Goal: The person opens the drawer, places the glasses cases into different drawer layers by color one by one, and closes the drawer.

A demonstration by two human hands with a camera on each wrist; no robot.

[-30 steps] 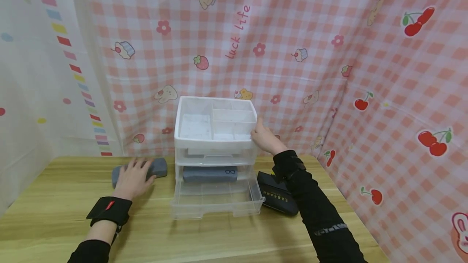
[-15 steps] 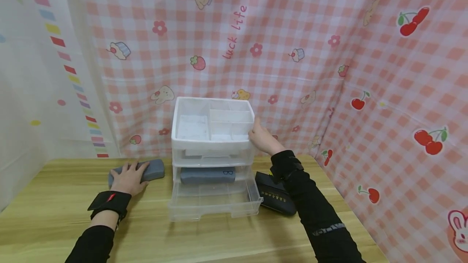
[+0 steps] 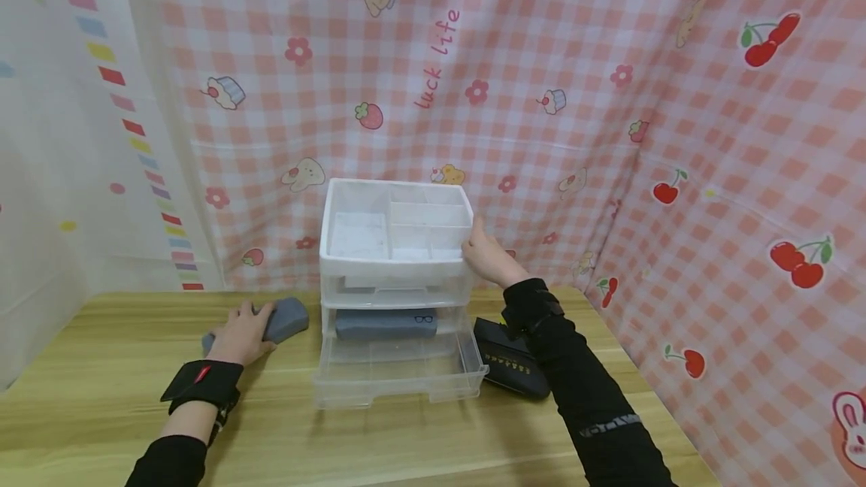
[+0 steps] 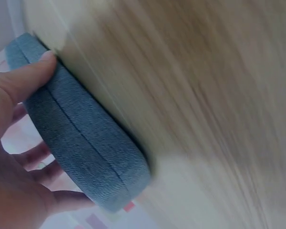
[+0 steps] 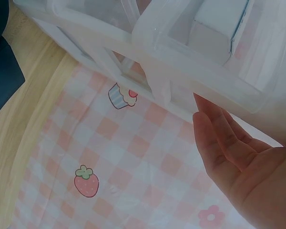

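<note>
My left hand [image 3: 238, 337] grips a blue-grey glasses case [image 3: 287, 319] on the table, left of a white drawer unit. In the left wrist view the thumb lies across one side of that fabric case [image 4: 86, 131], several fingers along the other. My right hand [image 3: 489, 254] touches the unit's right side just below the top rim; the right wrist view shows its fingers [image 5: 219, 138] nearly straight against the wall. The drawer unit [image 3: 392, 267] has its clear lower drawer [image 3: 399, 389] pulled out. A second blue-grey glasses case [image 3: 386, 324], printed with spectacles, lies at that drawer's back.
A black pouch [image 3: 512, 363] with gold lettering lies right of the drawer unit, partly under the right forearm. The unit's top tray [image 3: 358, 235] is divided into compartments. Checked pink cloth [image 3: 514, 149] hangs behind and to the right of the wooden table [image 3: 284, 442].
My left hand has closed its hold on the case, which has turned slightly, its right end now angled differently. The right hand stays at the unit's side. The head view has shifted a little.
</note>
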